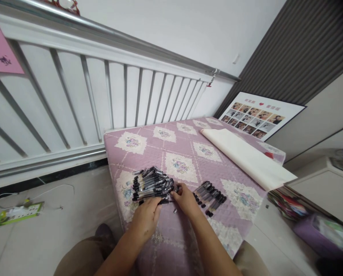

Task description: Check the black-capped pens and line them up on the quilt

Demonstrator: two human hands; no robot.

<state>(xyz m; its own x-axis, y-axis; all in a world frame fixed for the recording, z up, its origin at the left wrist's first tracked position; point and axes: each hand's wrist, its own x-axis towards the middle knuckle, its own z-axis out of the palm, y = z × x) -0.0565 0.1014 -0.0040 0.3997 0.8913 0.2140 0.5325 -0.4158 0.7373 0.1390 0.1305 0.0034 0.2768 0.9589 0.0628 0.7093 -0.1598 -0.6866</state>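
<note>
Clear-barrelled pens with black caps lie in a heap [152,182] on the flowered bed cover. At the heap's near edge, my left hand [147,216] is closed on a black-capped pen [164,201], which lies level under its fingers. My right hand [185,198] pinches at the capped end of that pen, beside the heap; its fingertips partly hide what they grip. Just right of it, several similar pens lie side by side in a slanted row [210,197]. A small pale piece [175,210] rests on the cover between my hands.
The pink mattress [148,147] stands against a white slatted radiator [116,96]. A cream sheet [246,157] lies folded along its right side, with a photo board [254,115] behind. On the floor are a power strip [19,212] at left and a purple bin [315,232] at right.
</note>
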